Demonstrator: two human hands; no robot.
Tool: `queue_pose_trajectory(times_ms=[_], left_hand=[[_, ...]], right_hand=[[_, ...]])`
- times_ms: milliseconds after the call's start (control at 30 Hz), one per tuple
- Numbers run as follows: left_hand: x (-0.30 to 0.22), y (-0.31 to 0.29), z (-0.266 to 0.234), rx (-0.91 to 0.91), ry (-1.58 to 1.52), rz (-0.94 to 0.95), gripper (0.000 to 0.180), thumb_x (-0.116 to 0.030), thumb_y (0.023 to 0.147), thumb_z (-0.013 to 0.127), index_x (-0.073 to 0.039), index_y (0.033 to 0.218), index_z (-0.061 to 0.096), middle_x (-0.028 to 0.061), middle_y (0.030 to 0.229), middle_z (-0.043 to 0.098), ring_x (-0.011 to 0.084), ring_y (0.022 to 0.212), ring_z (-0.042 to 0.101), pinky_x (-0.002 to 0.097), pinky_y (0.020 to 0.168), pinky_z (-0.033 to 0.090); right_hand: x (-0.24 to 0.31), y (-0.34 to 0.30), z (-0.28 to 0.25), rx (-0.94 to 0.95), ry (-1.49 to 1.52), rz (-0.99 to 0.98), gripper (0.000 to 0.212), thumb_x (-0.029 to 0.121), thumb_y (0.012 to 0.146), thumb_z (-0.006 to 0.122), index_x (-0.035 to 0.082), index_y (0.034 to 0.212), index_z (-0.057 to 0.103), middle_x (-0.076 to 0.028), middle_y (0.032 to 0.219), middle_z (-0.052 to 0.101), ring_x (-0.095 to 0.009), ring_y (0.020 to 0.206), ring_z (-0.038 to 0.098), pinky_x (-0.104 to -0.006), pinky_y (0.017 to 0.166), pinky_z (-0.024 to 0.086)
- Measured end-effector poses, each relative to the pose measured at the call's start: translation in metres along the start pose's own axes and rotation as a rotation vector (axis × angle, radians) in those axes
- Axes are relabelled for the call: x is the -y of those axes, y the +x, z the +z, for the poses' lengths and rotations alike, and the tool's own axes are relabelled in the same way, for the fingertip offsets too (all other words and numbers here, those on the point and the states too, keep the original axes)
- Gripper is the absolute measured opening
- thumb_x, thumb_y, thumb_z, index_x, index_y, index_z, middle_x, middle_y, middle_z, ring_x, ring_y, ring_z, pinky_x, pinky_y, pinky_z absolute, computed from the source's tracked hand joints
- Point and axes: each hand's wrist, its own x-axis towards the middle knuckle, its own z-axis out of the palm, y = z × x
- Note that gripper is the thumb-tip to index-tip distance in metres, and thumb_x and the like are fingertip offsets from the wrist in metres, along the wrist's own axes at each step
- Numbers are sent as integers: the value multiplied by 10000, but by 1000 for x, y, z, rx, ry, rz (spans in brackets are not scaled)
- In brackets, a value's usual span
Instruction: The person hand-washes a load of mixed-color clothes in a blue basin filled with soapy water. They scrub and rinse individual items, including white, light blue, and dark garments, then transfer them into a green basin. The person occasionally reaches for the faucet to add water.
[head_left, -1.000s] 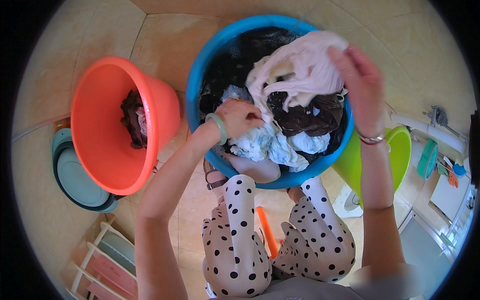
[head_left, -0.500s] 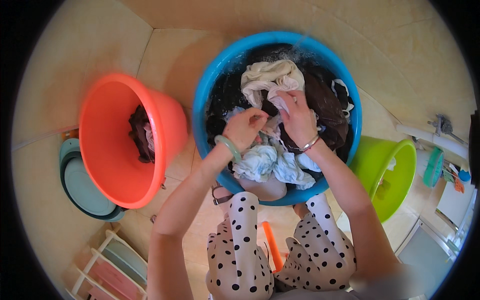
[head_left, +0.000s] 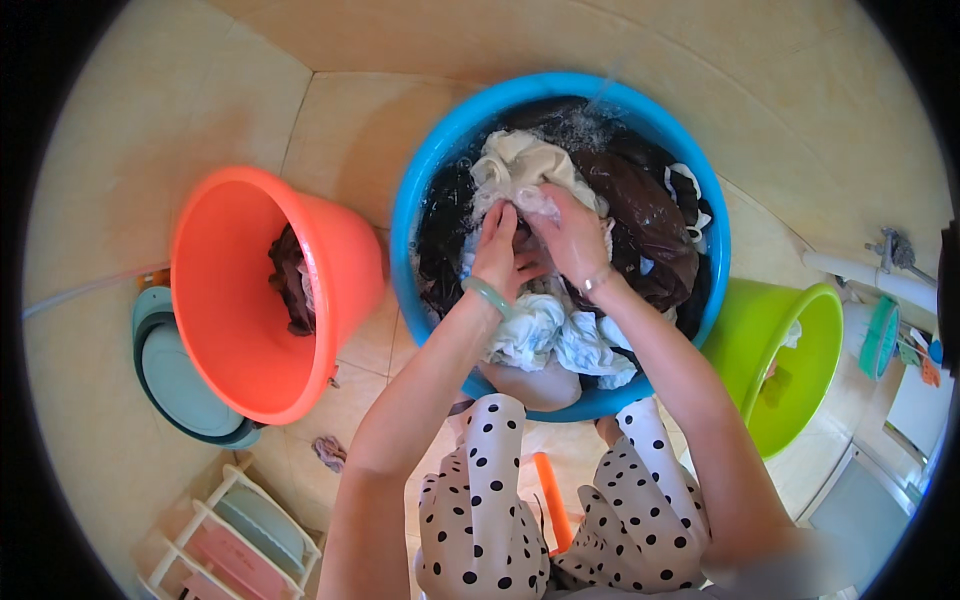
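A big blue tub (head_left: 416,190) in front of my knees holds wet clothes and water. A thin, pale pinkish-white cloth (head_left: 530,200) is bunched between my hands above the heap. My left hand (head_left: 503,258), with a green bangle at the wrist, has its fingertips against the cloth's near left side. Bent fingers of my right hand (head_left: 575,238) grip the cloth's right side, their tips partly hidden. Just beyond lies a cream garment (head_left: 535,158). Light blue-white cloth (head_left: 535,330) rests nearer me, and dark brown fabric (head_left: 640,225) fills the right side.
An orange-red bucket (head_left: 350,270) with dark clothing inside lies tilted on the left, beside a grey-green basin (head_left: 185,365). A lime-green bucket (head_left: 735,335) stands right. A white rack (head_left: 185,545) is at lower left. Water splashes at the tub's far side.
Both hands have drawn together and the left has moved slightly right. The pale cloth is more bunched, near the cream garment. The whole view has shifted slightly.
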Motion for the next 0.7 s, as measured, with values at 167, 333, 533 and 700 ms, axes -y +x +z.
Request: queue_pose_trajectory(times_ms=[167, 333, 533, 700], left_hand=[[-21, -31, 17, 342, -63, 83, 529, -370, 987, 489, -44, 1399, 432, 149, 1320, 537, 228, 1119, 589, 370, 965, 494], [-3, 4, -47, 381, -168, 124, 199, -198, 924, 616, -74, 1076, 583, 93, 996, 645, 195, 877, 647, 353, 821, 533], [-10, -6, -41, 10, 998, 650, 88, -78, 879, 626, -43, 935, 567, 137, 977, 616, 206, 818, 615, 346, 741, 499], [-6, -18, -22, -119, 1077, 976, 152, -65, 878, 626, -53, 1025, 587, 143, 1072, 604, 217, 886, 618, 336, 763, 508]], right_hand=[[71, -53, -22, 122, 161, -204, 366, 59, 796, 721, 120, 1149, 647, -113, 984, 629, -262, 855, 674, -325, 748, 541], [66, -21, -24, 97, 25, -151, 290, 289, 840, 680, 202, 1116, 654, -101, 1037, 603, -304, 820, 664, -384, 682, 547], [-18, 11, 8, 251, -323, -11, 368, 264, 877, 602, 208, 1238, 559, -168, 1068, 637, -384, 907, 652, -472, 770, 540], [-75, 42, 11, 249, -522, 244, 183, 166, 860, 570, 28, 931, 666, -214, 868, 648, -417, 884, 633, -481, 752, 516]])
